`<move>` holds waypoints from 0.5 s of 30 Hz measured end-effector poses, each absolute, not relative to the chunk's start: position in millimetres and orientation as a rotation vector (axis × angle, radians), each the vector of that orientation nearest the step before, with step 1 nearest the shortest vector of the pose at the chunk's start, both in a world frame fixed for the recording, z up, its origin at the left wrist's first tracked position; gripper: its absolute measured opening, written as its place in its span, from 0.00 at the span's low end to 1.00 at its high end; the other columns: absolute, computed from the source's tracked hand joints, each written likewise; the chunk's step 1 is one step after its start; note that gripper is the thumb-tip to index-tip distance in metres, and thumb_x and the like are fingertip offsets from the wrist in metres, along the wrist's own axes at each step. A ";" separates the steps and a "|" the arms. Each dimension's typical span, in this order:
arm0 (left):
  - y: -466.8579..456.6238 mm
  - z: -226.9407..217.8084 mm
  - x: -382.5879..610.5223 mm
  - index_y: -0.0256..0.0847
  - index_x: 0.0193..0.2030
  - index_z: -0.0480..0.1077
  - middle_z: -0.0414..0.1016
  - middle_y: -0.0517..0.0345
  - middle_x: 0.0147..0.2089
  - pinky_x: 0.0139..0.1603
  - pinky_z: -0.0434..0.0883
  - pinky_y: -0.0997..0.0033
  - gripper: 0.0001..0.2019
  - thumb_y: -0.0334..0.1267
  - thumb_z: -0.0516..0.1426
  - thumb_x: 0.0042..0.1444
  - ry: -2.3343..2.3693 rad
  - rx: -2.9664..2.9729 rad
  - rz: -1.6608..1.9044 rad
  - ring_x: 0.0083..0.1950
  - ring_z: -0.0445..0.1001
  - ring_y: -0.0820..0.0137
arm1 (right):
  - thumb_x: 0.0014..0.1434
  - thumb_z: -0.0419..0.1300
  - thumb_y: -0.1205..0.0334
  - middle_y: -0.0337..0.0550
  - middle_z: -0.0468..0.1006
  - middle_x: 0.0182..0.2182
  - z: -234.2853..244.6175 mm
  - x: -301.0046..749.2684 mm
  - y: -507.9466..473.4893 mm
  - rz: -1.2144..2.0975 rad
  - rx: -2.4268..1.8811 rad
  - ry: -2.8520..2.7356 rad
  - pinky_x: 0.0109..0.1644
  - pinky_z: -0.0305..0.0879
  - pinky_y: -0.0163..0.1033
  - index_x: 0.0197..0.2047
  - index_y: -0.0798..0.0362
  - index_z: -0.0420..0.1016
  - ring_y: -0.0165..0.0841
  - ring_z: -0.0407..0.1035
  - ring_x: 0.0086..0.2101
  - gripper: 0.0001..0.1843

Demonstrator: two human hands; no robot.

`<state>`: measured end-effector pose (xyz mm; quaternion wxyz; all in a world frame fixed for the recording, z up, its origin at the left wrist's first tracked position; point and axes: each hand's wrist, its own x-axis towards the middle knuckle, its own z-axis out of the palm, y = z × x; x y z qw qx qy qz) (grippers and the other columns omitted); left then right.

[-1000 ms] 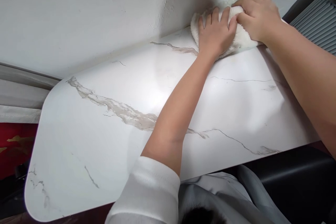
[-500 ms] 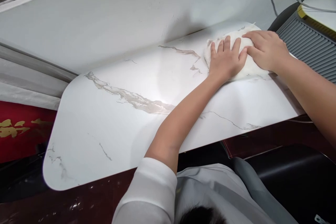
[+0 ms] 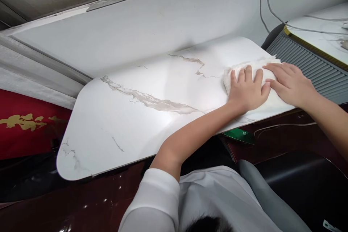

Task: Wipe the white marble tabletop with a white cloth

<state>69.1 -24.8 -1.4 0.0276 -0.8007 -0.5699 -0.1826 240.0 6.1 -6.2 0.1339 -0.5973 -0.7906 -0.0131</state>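
A white fluffy cloth (image 3: pixel 253 66) lies flat on the right end of a white marble-patterned tabletop (image 3: pixel 141 112). My left hand (image 3: pixel 248 89) presses palm-down on the cloth's left half, fingers together and pointing away from me. My right hand (image 3: pixel 290 84) lies flat on the cloth's right half, fingertips touching the left hand. Most of the cloth is hidden under both hands.
A white wall (image 3: pixel 152 25) runs behind the tabletop. A grey ribbed panel (image 3: pixel 310 66) stands just right of the cloth, with grey cables (image 3: pixel 265 3) above it. Dark red furniture (image 3: pixel 81 203) lies below the table's front edge; a red cloth with gold print (image 3: pixel 24 127) is at left.
Both hands have slid the cloth from the wall side of the tabletop toward its front edge. The view has tilted, showing more wall and the table's front.
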 end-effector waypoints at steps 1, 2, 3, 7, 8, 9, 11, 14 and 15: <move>-31.8 -1.4 70.8 0.45 0.69 0.61 0.59 0.53 0.73 0.74 0.50 0.51 0.25 0.47 0.40 0.70 -1.744 -2.467 -0.569 0.74 0.54 0.58 | 0.64 0.40 0.45 0.38 0.62 0.66 -7.2 243.9 -0.8 -0.041 -1.735 -2.293 0.71 0.51 0.57 0.67 0.40 0.60 0.46 0.53 0.67 0.31; -38.6 -1.2 72.7 0.43 0.69 0.61 0.59 0.51 0.73 0.74 0.51 0.51 0.26 0.46 0.40 0.70 -1.731 -2.468 -0.572 0.74 0.55 0.57 | 0.64 0.39 0.45 0.37 0.62 0.66 -8.1 248.1 -7.4 -0.043 -1.732 -2.296 0.71 0.52 0.57 0.68 0.38 0.58 0.46 0.52 0.67 0.31; -45.1 -0.9 74.6 0.41 0.69 0.61 0.59 0.49 0.73 0.74 0.51 0.50 0.26 0.46 0.40 0.70 -1.722 -2.475 -0.574 0.74 0.55 0.57 | 0.65 0.39 0.44 0.36 0.62 0.66 -9.0 252.3 -13.8 -0.045 -1.721 -2.299 0.71 0.51 0.57 0.69 0.35 0.56 0.45 0.52 0.67 0.30; -65.6 1.1 83.4 0.40 0.70 0.60 0.59 0.48 0.73 0.74 0.51 0.49 0.27 0.44 0.38 0.69 -1.696 -2.509 -0.580 0.73 0.56 0.56 | 0.66 0.39 0.43 0.32 0.61 0.67 -10.3 267.3 -35.8 -0.053 -1.577 -2.336 0.72 0.50 0.58 0.70 0.21 0.46 0.44 0.56 0.66 0.29; -68.8 1.6 85.7 0.40 0.70 0.60 0.59 0.48 0.73 0.74 0.51 0.49 0.27 0.44 0.38 0.69 -1.686 -2.515 -0.581 0.73 0.56 0.55 | 0.66 0.38 0.43 0.32 0.61 0.66 -10.0 269.9 -40.2 -0.057 -1.545 -2.337 0.72 0.50 0.59 0.69 0.18 0.44 0.45 0.57 0.65 0.29; -71.1 2.0 87.9 0.40 0.70 0.61 0.59 0.48 0.73 0.74 0.52 0.50 0.27 0.44 0.39 0.69 -1.674 -2.519 -0.579 0.73 0.56 0.55 | 0.66 0.38 0.43 0.32 0.61 0.66 -9.6 271.8 -44.1 -0.061 -1.527 -2.331 0.71 0.51 0.60 0.69 0.16 0.43 0.45 0.58 0.65 0.28; -73.3 2.8 91.3 0.41 0.70 0.61 0.60 0.49 0.72 0.74 0.53 0.50 0.27 0.45 0.39 0.69 -1.653 -2.524 -0.571 0.73 0.57 0.56 | 0.67 0.37 0.43 0.33 0.61 0.67 -8.2 273.5 -49.7 -0.072 -1.528 -2.311 0.69 0.53 0.63 0.69 0.14 0.41 0.47 0.58 0.64 0.28; -72.0 3.3 93.5 0.41 0.69 0.62 0.60 0.48 0.72 0.74 0.54 0.50 0.27 0.45 0.41 0.68 -1.638 -2.536 -0.575 0.73 0.57 0.56 | 0.67 0.37 0.45 0.37 0.62 0.66 -6.2 272.2 -51.3 -0.094 -1.542 -2.313 0.66 0.55 0.64 0.69 0.16 0.41 0.49 0.59 0.64 0.28; -71.0 3.4 93.5 0.41 0.69 0.62 0.61 0.48 0.72 0.74 0.54 0.50 0.27 0.45 0.41 0.68 -1.638 -2.542 -0.581 0.73 0.57 0.55 | 0.67 0.37 0.45 0.38 0.63 0.65 -5.8 271.6 -50.1 -0.104 -1.541 -2.320 0.65 0.56 0.64 0.69 0.17 0.41 0.49 0.60 0.63 0.28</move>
